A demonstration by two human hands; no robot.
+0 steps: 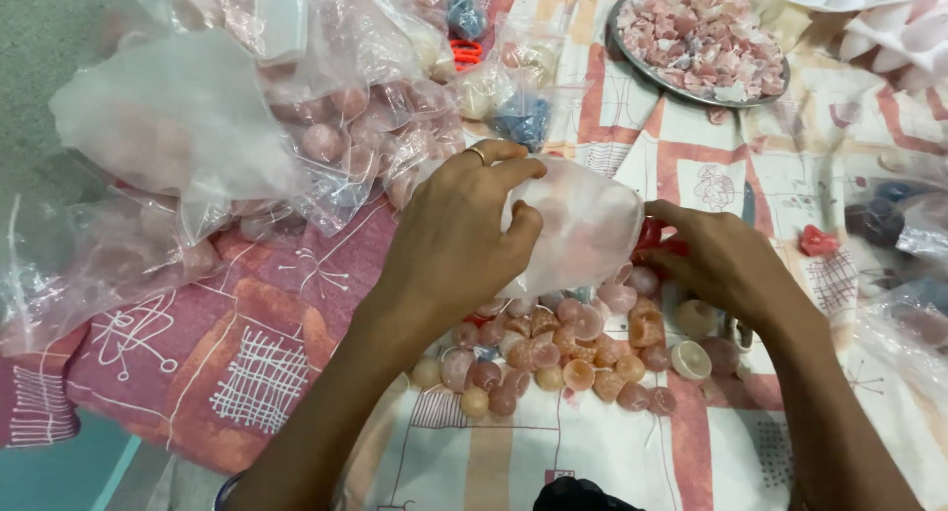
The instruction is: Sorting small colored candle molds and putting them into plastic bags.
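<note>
Fingers of your left hand [449,239] and right hand [716,259] pinch clear plastic bag [583,225] above pink shell pile [563,358].

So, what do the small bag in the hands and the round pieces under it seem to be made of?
The small bag, held by the left hand and right hand, looks like thin clear plastic film: it is see-through, wrinkled and slightly glossy. The round pieces look like shell or polished stone, smooth, pink and cream with a soft shine; the picture cannot settle which.
</note>
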